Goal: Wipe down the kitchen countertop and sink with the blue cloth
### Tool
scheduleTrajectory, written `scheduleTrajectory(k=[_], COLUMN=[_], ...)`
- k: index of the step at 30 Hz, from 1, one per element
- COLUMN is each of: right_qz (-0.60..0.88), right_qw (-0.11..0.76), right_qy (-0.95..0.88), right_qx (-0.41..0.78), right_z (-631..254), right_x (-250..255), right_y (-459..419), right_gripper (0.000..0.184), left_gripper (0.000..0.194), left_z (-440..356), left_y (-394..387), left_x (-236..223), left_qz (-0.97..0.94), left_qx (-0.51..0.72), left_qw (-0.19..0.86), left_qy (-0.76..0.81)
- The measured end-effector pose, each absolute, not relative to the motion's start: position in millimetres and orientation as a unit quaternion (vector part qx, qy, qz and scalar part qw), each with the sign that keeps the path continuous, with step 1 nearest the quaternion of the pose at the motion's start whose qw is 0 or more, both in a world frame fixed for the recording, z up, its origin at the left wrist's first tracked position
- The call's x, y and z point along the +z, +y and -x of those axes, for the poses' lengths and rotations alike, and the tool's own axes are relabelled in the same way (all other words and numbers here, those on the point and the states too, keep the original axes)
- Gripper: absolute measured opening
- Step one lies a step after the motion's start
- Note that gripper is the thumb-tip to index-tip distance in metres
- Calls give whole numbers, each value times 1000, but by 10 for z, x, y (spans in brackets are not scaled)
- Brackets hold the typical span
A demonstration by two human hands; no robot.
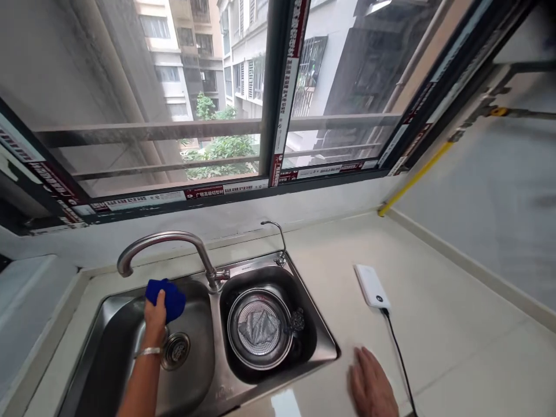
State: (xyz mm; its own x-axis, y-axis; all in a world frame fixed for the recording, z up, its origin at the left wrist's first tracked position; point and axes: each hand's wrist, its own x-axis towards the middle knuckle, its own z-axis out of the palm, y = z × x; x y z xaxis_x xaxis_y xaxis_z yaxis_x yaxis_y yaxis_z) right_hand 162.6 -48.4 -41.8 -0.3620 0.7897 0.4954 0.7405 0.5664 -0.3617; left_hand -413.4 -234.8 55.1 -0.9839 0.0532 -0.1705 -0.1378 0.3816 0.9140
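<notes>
My left hand (155, 315) reaches into the left basin of a steel double sink (322, 330) and grips a blue cloth (167, 297), pressed against the basin's back wall just under the curved faucet (174, 243). A silver bracelet sits on that wrist. My right hand (371, 385) lies flat, fingers stretched out, on the pale countertop (434, 324) to the right of the sink, holding nothing.
The right basin holds a round metal strainer basket (259, 330) with a grey cloth in it. A white power bank (372, 285) with a black cable (397, 359) lies on the counter. A smaller tap (278, 237) stands behind the sink. A barred window runs along the back.
</notes>
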Motion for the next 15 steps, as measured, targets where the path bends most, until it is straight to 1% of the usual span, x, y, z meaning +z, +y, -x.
scheduleTrajectory(k=[2, 4, 8, 10, 12, 15], right_qz=[444, 443, 449, 454, 453, 457], right_qw=[315, 309, 274, 259, 253, 249], right_qy=[-839, -841, -849, -851, -854, -852], right_qx=[-14, -41, -47, -49, -50, -52], right_z=[-1554, -1548, -1635, -1674, -1697, -1705], right_x=[-528, -586, -581, -564, -555, -546], right_y=[-466, -479, -489, -482, -476, -474], right_gripper=[48, 46, 48, 50, 50, 51], left_gripper=[55, 58, 63, 65, 65, 61], left_z=[4364, 4614, 5075, 5238, 5342, 5414], left_y=[-2189, -2069, -2026, -2079, -2131, -2138], left_x=[560, 592, 653, 647, 616, 562], left_qz=[15, 8, 3, 3, -18, -98], left_qx=[520, 476, 386, 343, 296, 220], left_qw=[52, 18, -36, -38, -16, 2], left_qy=[852, 879, 922, 939, 955, 971])
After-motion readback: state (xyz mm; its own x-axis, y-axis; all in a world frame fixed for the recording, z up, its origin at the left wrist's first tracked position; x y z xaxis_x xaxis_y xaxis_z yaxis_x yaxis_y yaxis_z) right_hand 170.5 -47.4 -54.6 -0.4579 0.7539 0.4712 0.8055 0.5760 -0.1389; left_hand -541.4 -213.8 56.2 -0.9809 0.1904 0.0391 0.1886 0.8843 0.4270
